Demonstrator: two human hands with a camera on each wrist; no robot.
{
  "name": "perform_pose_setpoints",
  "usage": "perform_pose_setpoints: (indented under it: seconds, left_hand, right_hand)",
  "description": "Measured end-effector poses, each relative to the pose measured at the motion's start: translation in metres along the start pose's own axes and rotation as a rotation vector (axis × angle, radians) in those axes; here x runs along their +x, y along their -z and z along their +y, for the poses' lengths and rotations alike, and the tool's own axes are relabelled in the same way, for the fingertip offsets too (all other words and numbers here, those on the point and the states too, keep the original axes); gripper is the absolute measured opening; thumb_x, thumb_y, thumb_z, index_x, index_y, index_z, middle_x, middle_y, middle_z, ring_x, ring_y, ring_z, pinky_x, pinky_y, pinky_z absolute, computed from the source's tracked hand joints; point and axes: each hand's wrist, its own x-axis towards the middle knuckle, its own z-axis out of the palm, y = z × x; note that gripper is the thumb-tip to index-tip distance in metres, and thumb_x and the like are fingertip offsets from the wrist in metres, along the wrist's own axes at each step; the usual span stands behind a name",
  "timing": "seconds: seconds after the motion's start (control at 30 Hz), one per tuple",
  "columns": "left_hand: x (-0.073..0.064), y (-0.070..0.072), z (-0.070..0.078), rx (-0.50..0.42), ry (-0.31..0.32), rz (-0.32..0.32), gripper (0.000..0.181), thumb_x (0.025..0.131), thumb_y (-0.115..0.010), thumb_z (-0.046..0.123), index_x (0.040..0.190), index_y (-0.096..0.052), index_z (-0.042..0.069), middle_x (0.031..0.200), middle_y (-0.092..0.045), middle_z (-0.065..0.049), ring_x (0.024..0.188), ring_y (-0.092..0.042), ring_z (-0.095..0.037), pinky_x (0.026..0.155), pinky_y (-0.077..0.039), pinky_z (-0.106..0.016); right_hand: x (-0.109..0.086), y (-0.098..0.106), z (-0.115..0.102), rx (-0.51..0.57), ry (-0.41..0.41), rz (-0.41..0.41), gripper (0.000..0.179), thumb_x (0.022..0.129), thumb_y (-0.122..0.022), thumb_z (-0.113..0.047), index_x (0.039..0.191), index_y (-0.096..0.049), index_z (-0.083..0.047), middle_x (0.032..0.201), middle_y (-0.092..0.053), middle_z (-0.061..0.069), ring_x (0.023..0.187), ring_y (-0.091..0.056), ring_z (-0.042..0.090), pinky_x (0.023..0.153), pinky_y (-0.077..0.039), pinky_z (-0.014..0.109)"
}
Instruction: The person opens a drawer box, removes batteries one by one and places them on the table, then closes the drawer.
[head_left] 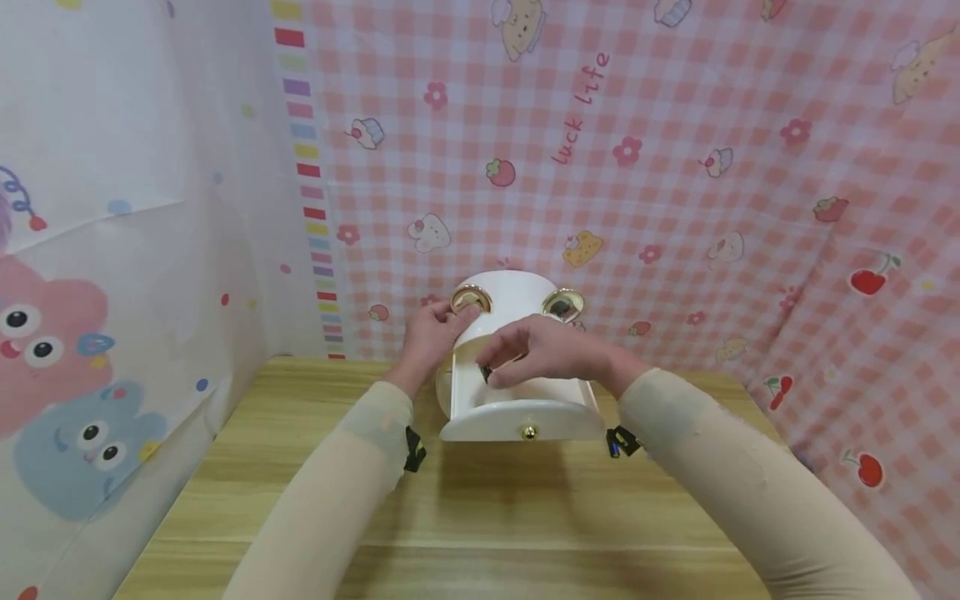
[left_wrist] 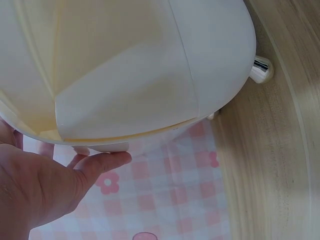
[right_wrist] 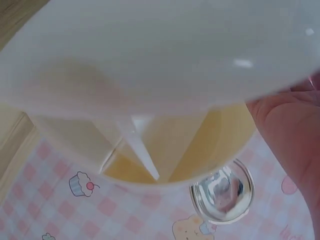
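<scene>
A white rounded box (head_left: 510,293) carries two round gold ear-like discs on top. Its drawer (head_left: 529,421), with a gold knob on the front, stands pulled out. My left hand (head_left: 435,340) grips the box at the left gold disc (head_left: 472,293), thumb on the near side, other fingers partly hidden behind. Above the drawer's inside, my right hand (head_left: 543,350) pinches a small dark object (head_left: 486,373) between thumb and fingers; its kind is too small to tell. In the right wrist view the right hand (right_wrist: 292,130) shows only at the edge.
The box stands on a wood-grain table (head_left: 300,475). Close behind it hangs a pink checked cloth (head_left: 510,217). A white patterned cloth (head_left: 217,292) hangs on the left. A short metallic foot (left_wrist: 262,70) shows under the box.
</scene>
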Motion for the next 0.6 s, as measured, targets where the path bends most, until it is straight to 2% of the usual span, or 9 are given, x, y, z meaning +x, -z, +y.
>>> perform_pose_setpoints:
  seconds: [0.2,0.33,0.6]
  left_hand:
    - [0.001,0.0,0.001,-0.003,0.021,-0.016,0.052,0.098,-0.076,0.052,0.135,-0.075,0.015,0.11,-0.074,-0.009,0.092,-0.066,-0.016,0.076,-0.056,-0.025]
    - [0.002,0.0,0.0,-0.007,0.025,-0.017,0.053,0.098,-0.076,0.051,0.137,-0.074,0.015,0.114,-0.075,-0.011,0.093,-0.066,-0.015,0.081,-0.056,-0.027]
    - [0.003,0.0,-0.001,-0.025,0.043,-0.029,0.055,0.098,-0.076,0.052,0.139,-0.073,0.016,0.128,-0.073,-0.013,0.105,-0.067,-0.021,0.091,-0.058,-0.035]
  right_hand:
    - [-0.012,0.012,0.001,0.057,-0.015,0.036,0.034,0.096,-0.08,-0.022,0.128,-0.074,-0.013,0.131,-0.077,0.008,0.125,-0.07,0.019,0.108,-0.057,0.04]
    - [-0.024,0.022,0.003,0.09,0.0,0.057,0.034,0.097,-0.078,-0.02,0.13,-0.073,-0.011,0.137,-0.073,0.017,0.126,-0.069,0.022,0.106,-0.058,0.038]
    - [-0.051,0.04,0.015,0.147,-0.01,0.16,0.036,0.099,-0.077,-0.017,0.132,-0.07,-0.006,0.139,-0.069,0.02,0.118,-0.071,0.018,0.102,-0.059,0.031]
